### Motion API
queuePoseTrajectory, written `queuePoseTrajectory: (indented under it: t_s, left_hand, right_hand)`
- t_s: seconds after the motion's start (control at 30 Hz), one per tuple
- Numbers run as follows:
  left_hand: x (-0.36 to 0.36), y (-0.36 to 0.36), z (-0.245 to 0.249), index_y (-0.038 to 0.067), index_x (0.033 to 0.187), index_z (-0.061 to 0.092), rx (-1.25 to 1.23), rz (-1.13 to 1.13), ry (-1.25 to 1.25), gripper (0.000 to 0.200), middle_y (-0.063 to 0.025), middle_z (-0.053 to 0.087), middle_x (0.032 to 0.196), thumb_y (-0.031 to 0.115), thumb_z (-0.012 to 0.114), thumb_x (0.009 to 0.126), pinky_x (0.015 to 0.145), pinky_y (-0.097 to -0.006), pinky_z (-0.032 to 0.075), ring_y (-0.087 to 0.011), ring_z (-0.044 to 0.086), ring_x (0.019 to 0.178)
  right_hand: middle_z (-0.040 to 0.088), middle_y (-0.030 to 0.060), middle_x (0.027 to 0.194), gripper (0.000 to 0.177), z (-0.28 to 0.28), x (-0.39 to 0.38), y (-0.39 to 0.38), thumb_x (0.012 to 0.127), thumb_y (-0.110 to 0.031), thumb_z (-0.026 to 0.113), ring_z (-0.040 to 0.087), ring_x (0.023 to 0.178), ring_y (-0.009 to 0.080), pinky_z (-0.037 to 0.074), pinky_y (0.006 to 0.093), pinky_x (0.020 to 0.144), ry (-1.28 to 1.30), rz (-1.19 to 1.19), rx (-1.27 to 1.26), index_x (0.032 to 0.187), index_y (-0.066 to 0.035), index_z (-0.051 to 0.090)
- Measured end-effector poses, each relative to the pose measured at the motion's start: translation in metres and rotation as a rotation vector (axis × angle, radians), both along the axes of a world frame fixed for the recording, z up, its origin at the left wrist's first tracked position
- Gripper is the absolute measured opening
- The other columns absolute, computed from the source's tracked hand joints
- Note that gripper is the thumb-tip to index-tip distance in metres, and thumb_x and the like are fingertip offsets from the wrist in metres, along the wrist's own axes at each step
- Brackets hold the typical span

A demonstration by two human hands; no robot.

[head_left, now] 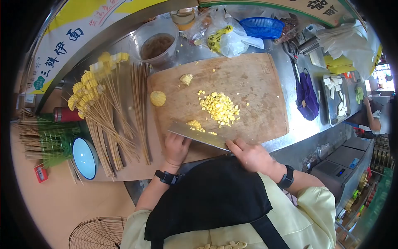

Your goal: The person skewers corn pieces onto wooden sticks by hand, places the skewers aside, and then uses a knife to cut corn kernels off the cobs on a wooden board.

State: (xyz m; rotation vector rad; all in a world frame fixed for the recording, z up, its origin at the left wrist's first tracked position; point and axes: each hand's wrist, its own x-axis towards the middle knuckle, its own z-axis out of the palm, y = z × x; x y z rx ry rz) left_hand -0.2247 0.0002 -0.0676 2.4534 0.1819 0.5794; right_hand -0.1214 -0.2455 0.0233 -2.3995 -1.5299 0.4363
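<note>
My right hand (253, 157) is closed around the handle end of a cleaver (199, 136). Its wide blade slants across the near edge of a wooden cutting board (257, 95). Close against the blade's left end, my left hand (176, 149) has its fingers curled; the blade hides their tips and anything in them. Just beyond the blade lies a piece of corn (194, 125). A heap of cut corn kernels (219, 108) covers the middle of the board. Farther off are a corn cob chunk (186, 79) and a round corn piece (158, 98) at the left edge.
Left of the board lie skewered corn pieces (85, 89), bare bamboo skewers (140, 108) and a light-blue bowl (85, 157). Behind stand a plastic tub (154, 43) and a blue basket (262, 27). At right are scissors (293, 60), a purple cloth (307, 97) and a metal tray (336, 99).
</note>
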Motion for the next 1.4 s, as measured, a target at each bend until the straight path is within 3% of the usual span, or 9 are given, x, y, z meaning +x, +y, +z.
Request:
queuePoseTrajectory:
  t_s: [0.2, 0.3, 0.4, 0.5, 0.77, 1.03, 1.1, 1.2, 1.4]
  left_hand:
    - [0.000, 0.000, -0.003, 0.000, 0.096, 0.065, -0.020, 0.007, -0.041, 0.028, -0.0151, 0.063, 0.096, 0.006, 0.071, 0.070, 0.079, -0.0404, 0.049, -0.0346, 0.059, 0.091]
    - [0.000, 0.000, -0.006, 0.001, 0.096, 0.065, -0.024, 0.018, -0.052, 0.028, -0.0149, 0.063, 0.096, 0.005, 0.071, 0.069, 0.079, -0.0399, 0.049, -0.0342, 0.059, 0.090]
    - [-0.001, 0.001, -0.005, 0.001, 0.095, 0.065, -0.020, 0.031, -0.050, 0.027, -0.0144, 0.063, 0.095, 0.004, 0.071, 0.069, 0.079, -0.0392, 0.049, -0.0338, 0.060, 0.090]
    - [-0.002, 0.002, -0.006, 0.002, 0.093, 0.066, -0.045, 0.037, -0.029, 0.025, -0.0134, 0.064, 0.093, 0.004, 0.071, 0.069, 0.077, -0.0384, 0.049, -0.0326, 0.061, 0.087]
    - [0.001, 0.001, -0.003, 0.005, 0.089, 0.068, -0.091, 0.057, -0.008, 0.023, -0.0111, 0.065, 0.088, 0.008, 0.074, 0.067, 0.072, -0.0370, 0.049, -0.0301, 0.061, 0.080]
    - [0.006, 0.003, 0.001, 0.005, 0.094, 0.064, -0.109, 0.024, -0.037, 0.028, -0.0095, 0.063, 0.097, 0.012, 0.076, 0.069, 0.076, -0.0374, 0.048, -0.0293, 0.059, 0.087]
    - [0.010, 0.004, 0.003, 0.005, 0.094, 0.062, -0.141, 0.005, -0.049, 0.031, -0.0097, 0.061, 0.096, 0.014, 0.077, 0.069, 0.076, -0.0375, 0.048, -0.0298, 0.059, 0.087]
    - [0.008, 0.002, -0.002, 0.004, 0.094, 0.060, -0.164, 0.010, -0.051, 0.034, -0.0101, 0.060, 0.095, 0.015, 0.078, 0.068, 0.075, -0.0373, 0.048, -0.0302, 0.058, 0.086]
    - [0.004, -0.006, 0.004, 0.005, 0.092, 0.061, -0.116, 0.041, -0.017, 0.032, -0.0117, 0.060, 0.095, 0.016, 0.078, 0.068, 0.075, -0.0388, 0.048, -0.0314, 0.058, 0.087]
  right_hand:
    - [0.056, 0.0118, 0.090, 0.041, 0.004, -0.003, 0.003, 0.078, -0.008, 0.052, 0.063, 0.058, 0.0273, 0.052, 0.0360, 0.049, -0.016, -0.001, -0.064, 0.119, -0.001, 0.048]
    - [0.057, 0.0127, 0.100, 0.049, 0.001, -0.002, 0.006, 0.076, -0.009, 0.053, 0.065, 0.067, 0.0283, 0.054, 0.0359, 0.055, 0.063, 0.007, -0.149, 0.123, -0.001, 0.047]
    - [0.055, 0.0112, 0.090, 0.030, 0.000, -0.003, 0.014, 0.077, -0.008, 0.052, 0.064, 0.059, 0.0271, 0.052, 0.0363, 0.049, 0.005, 0.004, -0.071, 0.105, -0.001, 0.047]
    - [0.055, 0.0113, 0.088, 0.028, -0.001, -0.002, 0.022, 0.077, -0.008, 0.052, 0.064, 0.060, 0.0273, 0.053, 0.0360, 0.049, 0.000, 0.030, -0.094, 0.103, 0.000, 0.047]
    - [0.057, 0.0131, 0.086, 0.027, -0.011, 0.015, 0.050, 0.077, -0.006, 0.054, 0.065, 0.063, 0.0282, 0.054, 0.0362, 0.051, 0.039, 0.075, -0.056, 0.102, 0.000, 0.048]
    - [0.059, 0.0169, 0.092, 0.032, -0.018, 0.024, 0.065, 0.076, -0.004, 0.056, 0.065, 0.072, 0.0331, 0.054, 0.0395, 0.059, 0.110, 0.072, -0.108, 0.107, 0.000, 0.048]
    - [0.060, 0.0186, 0.093, 0.034, -0.017, 0.032, 0.060, 0.076, -0.003, 0.056, 0.064, 0.072, 0.0357, 0.054, 0.0420, 0.061, 0.179, 0.030, -0.153, 0.108, 0.000, 0.048]
    - [0.060, 0.0193, 0.091, 0.035, -0.013, 0.028, 0.043, 0.075, -0.001, 0.056, 0.063, 0.072, 0.0382, 0.053, 0.0449, 0.063, 0.251, -0.099, -0.023, 0.110, -0.001, 0.048]
    - [0.059, 0.0161, 0.093, 0.036, -0.004, 0.009, 0.010, 0.076, -0.002, 0.054, 0.063, 0.067, 0.0363, 0.053, 0.0441, 0.057, 0.232, -0.129, -0.095, 0.111, -0.004, 0.048]
